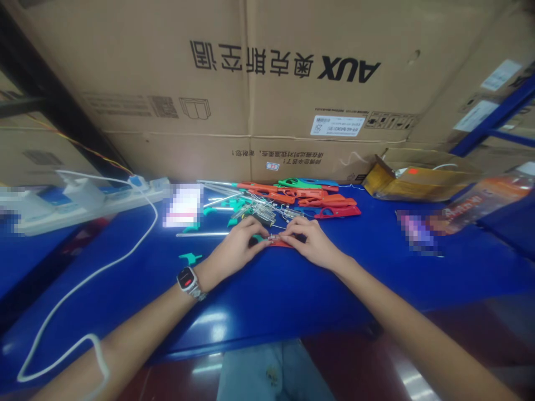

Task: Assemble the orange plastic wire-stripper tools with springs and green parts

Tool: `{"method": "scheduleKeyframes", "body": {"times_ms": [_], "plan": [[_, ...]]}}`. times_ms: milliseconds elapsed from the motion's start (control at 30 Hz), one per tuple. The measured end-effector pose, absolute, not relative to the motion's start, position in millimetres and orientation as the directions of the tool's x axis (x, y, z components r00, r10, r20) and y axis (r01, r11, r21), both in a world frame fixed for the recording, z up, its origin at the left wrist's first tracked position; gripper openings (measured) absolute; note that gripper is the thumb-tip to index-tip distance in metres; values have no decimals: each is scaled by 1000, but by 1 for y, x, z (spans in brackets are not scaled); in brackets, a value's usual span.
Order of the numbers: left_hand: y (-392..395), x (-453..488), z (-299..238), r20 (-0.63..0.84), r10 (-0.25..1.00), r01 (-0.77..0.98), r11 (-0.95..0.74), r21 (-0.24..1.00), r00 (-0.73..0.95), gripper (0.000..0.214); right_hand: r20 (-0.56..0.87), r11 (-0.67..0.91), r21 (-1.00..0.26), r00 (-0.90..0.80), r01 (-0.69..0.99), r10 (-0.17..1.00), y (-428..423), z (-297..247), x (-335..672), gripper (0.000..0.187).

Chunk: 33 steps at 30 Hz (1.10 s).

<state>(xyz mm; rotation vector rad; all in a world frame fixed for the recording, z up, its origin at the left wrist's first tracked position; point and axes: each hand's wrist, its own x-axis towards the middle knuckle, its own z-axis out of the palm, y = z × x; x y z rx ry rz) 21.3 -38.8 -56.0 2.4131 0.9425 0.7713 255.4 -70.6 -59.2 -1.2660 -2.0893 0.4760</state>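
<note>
My left hand (238, 245) and my right hand (309, 240) meet over a small red plastic piece (279, 242) lying on the blue table (267, 289). Both hands pinch it from either side, and a small metal part with a teal bit shows between the fingertips. A watch (188, 281) sits on my left wrist. Just beyond the hands lies a heap of red, green and blue plastic handle pieces (309, 197) and thin metal rods (234, 195).
A loose teal piece (190, 258) lies left of my left hand. A white power strip (92, 195) with a white cable (83, 284) runs along the left. An open cardboard box (418, 178) stands at the right, big cartons (251, 83) behind.
</note>
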Motion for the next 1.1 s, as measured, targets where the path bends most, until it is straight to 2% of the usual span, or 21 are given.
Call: {"method": "scheduleKeyframes", "body": {"times_ms": [100,167,233,367,433,567,733,867,1000,1100], "plan": [[-37,22,-59,350,710,439,-672,596,611,13,333,472,-589,-334,656,882,-71,-58,255,13],[-38,21,-57,381,665,414,-719,558,642,13,330,471,-577,-336,667,882,-71,-57,255,14],[-40,18,-53,405,582,407,-800,441,706,17,329,470,-568,-337,676,882,-72,-57,254,13],[-46,14,-45,332,427,433,-900,60,841,30,322,466,-547,-340,695,884,-72,-58,254,12],[-47,14,-44,300,418,442,-897,-14,857,30,318,466,-541,-343,700,884,-73,-58,254,12],[-48,16,-48,315,441,459,-888,19,840,32,323,469,-537,-343,701,882,-73,-57,254,14],[-51,19,-49,296,432,456,-890,-17,852,36,322,469,-545,-342,696,883,-72,-62,254,15],[-51,20,-49,322,478,486,-872,60,817,35,303,435,-552,-315,712,900,-75,-57,253,12],[-49,18,-50,351,494,477,-868,141,796,33,266,435,-414,-350,800,898,-72,-35,239,19],[-50,16,-50,354,485,469,-872,136,799,30,275,460,-319,-383,828,882,-66,-23,220,21]]}}
